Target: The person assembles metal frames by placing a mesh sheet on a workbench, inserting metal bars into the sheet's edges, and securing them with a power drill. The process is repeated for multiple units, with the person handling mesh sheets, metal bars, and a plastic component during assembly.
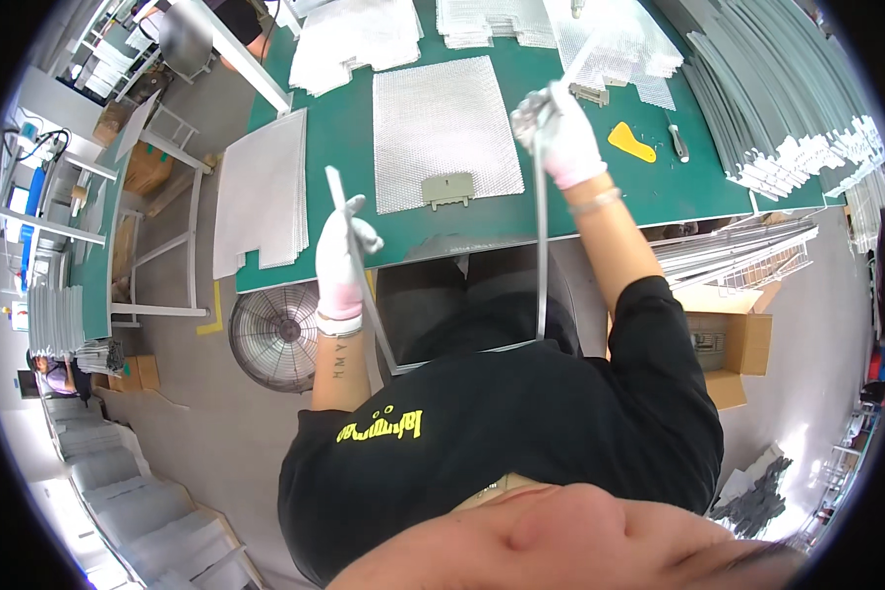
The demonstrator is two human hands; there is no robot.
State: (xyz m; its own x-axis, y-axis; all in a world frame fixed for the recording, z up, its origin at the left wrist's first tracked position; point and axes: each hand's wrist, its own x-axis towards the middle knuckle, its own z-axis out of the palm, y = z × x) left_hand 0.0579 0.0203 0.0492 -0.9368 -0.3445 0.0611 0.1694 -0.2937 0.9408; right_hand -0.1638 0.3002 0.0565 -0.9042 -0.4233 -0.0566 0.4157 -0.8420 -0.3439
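A thin grey three-sided frame [542,246] of narrow strips is held between my hands, its cross strip low against my body. My left hand [340,261], in a white glove, is closed around the left strip, whose end sticks up past the fingers. The gloved right hand [563,133] grips the right strip over the table; its fingers are slightly blurred, and a pale strip extends up beyond them. Between the hands, a silvery mesh sheet [442,118] lies flat on the green table. On its near edge rests a grey-green notched plate [448,190].
Stacked mesh sheets lie left [264,192] and at the back [354,44]. On the right are a yellow scraper [631,143], a screwdriver [678,144] and a pile of grey strips [767,108]. A floor fan [287,336] and a cardboard box [723,385] stand below.
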